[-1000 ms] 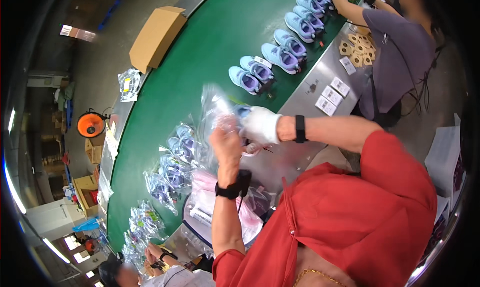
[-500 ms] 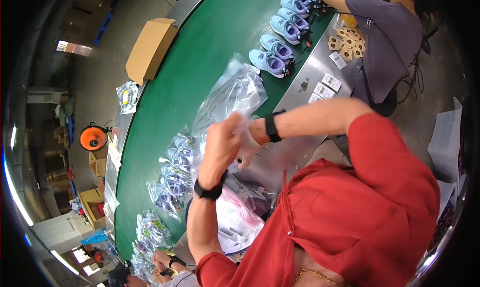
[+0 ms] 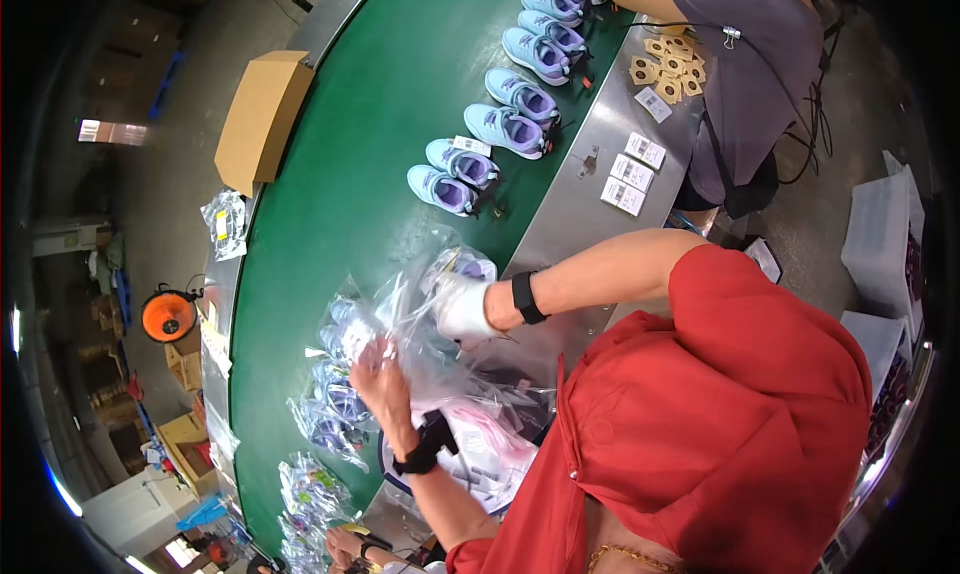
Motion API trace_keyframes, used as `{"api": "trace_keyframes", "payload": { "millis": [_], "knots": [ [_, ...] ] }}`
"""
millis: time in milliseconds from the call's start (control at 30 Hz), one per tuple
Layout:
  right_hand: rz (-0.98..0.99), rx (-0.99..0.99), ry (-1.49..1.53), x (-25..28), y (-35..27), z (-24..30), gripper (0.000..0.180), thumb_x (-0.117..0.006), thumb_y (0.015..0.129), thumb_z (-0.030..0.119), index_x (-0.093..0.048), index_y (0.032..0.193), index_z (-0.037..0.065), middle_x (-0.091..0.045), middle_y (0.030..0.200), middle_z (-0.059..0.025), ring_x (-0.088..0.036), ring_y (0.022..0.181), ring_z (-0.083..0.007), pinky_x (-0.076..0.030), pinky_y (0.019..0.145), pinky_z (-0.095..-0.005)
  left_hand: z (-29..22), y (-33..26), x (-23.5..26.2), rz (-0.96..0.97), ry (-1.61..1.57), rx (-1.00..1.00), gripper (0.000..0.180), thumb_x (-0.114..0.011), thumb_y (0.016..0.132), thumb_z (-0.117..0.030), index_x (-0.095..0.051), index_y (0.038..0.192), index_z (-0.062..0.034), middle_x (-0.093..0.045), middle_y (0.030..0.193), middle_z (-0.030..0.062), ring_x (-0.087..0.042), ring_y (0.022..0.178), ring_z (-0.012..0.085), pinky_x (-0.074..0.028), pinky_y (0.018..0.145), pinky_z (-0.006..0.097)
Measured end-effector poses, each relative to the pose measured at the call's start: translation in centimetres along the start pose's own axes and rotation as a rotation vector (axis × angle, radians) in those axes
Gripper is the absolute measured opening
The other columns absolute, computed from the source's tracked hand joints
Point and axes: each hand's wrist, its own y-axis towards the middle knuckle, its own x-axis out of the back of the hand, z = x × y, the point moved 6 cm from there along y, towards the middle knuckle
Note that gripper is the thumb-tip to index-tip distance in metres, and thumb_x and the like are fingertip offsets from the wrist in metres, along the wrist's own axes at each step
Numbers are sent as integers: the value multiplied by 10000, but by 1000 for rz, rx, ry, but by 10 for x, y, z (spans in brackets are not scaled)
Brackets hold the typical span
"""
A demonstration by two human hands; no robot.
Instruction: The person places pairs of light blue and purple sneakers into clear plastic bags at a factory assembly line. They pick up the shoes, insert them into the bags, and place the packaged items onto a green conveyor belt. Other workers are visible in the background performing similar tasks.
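A clear plastic bag [image 3: 405,299], smeared by motion, stretches between my two hands over the green belt. My bare left hand [image 3: 380,376] is closed on its near left side. My right hand [image 3: 465,309], in a white glove, is at the bag's right side; its fingers are blurred and partly hidden. Just beyond the glove a pale shoe with purple lining [image 3: 475,266] shows partly; whether it is inside the bag I cannot make out. Farther up the belt stands a light blue pair of shoes [image 3: 442,189] with a white label card [image 3: 472,146] on it.
Bagged shoes [image 3: 340,399] lie left of my left hand. More pairs [image 3: 508,124] line the belt [image 3: 345,164] toward a co-worker in grey [image 3: 750,84]. Label cards [image 3: 632,174] lie on the metal ledge. Plastic bags [image 3: 490,434] are stacked by my body; a cardboard box [image 3: 262,119] stands across the belt.
My hands have moved apart, the left toward me and the right lower and left. The bag has come down nearer me. Unbagged shoes farther up the belt now appear closer.
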Motion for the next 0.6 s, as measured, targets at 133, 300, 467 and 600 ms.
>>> {"api": "trace_keyframes", "payload": {
  "millis": [133, 300, 467, 600],
  "knots": [
    [-89, -79, 27, 14, 12, -3, 273, -612, 661, 328, -705, 794, 109, -640, 694, -66, -609, 736, -283, -459, 747, -392, 3, -49, -34, -8, 142, -195, 119, -610, 834, -68, -634, 896, 30, -641, 734, 121, -566, 621, 143, -454, 576, 309],
    [-168, -206, 374, -28, 48, -33, 307, -583, 716, 324, -689, 903, 106, -657, 822, -81, -606, 816, -278, -457, 794, -392, -22, -21, -83, 60, 44, -205, 179, -630, 813, -45, -597, 979, 13, -632, 826, 63, -579, 732, 145, -476, 667, 303],
    [-336, -221, 434, -42, 112, -51, 319, -555, 751, 320, -668, 955, 103, -653, 897, -90, -602, 860, -269, -458, 809, -398, -37, 12, -29, 77, -127, 48, 155, -668, 798, -57, -585, 923, -21, -572, 777, -9, -498, 673, 71, -404, 598, 214],
    [-691, 32, 711, -64, 91, -26, 329, -533, 780, 316, -652, 997, 100, -649, 956, -98, -600, 896, -261, -458, 820, -402, 7, 3, -34, 36, -160, 146, 149, -650, 831, -128, -575, 923, -38, -545, 760, -24, -484, 638, 56, -387, 545, 199]
  ]
}}
